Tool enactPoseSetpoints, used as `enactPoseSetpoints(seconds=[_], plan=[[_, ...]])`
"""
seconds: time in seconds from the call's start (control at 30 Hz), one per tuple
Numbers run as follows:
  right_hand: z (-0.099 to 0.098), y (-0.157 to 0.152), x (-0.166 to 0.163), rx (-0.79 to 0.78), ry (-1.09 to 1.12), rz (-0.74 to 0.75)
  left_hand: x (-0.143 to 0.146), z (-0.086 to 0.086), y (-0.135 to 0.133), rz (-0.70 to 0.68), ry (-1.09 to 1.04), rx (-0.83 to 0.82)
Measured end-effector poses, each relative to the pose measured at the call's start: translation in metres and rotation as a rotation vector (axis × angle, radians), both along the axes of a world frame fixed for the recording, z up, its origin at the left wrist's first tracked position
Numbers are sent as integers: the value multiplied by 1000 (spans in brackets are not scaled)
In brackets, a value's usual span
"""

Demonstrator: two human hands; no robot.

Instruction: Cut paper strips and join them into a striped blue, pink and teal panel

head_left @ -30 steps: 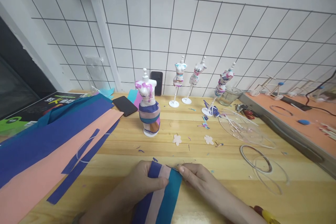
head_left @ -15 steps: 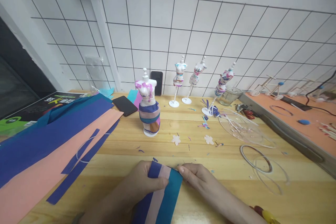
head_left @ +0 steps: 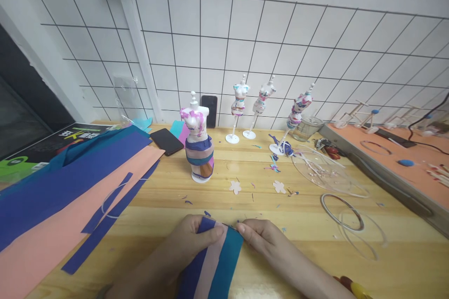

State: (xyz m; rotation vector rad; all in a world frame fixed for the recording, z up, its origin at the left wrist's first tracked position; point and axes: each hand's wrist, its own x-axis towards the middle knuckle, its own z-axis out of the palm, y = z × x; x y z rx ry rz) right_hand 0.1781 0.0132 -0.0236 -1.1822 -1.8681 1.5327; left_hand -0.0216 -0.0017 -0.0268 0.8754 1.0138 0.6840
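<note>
A striped paper band (head_left: 213, 264) in dark blue, pale pink and teal lies on the wooden table at the near edge. My left hand (head_left: 189, 243) is closed over its top left corner, thumb pressed on the blue and pink stripes. My right hand (head_left: 259, 238) pinches the top right corner by the teal stripe. Beyond them stands a small white mannequin (head_left: 198, 142) wrapped in a skirt of the same coloured bands.
Long sheets of dark blue and salmon paper (head_left: 63, 191) cover the left side. Three small mannequins on stands (head_left: 259, 103), a black phone (head_left: 167, 141), a glass jar (head_left: 306, 127), clear plastic rings (head_left: 342, 205) and paper scraps lie further back. An orange board (head_left: 396, 159) sits at right.
My left thumb has slid to the right along the band's top edge, toward my right fingertips. The band and my right hand stay about where they were.
</note>
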Motion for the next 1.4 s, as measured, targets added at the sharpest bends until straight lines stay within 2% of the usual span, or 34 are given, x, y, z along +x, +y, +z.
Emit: enactPoseSetpoints(seconds=[0.3,0.53,0.77,1.4], plan=[[-1,-2,0,9,0,11,1,6,0,9,9,-32],[6,-4,0,45,-19,20,1,5,0,5,-15,-19],[0,-5,-3,105,-63,24,3,5,-1,-10,-11,-2],[3,-7,-7,124,-98,16,3,5,0,-17,42,18]])
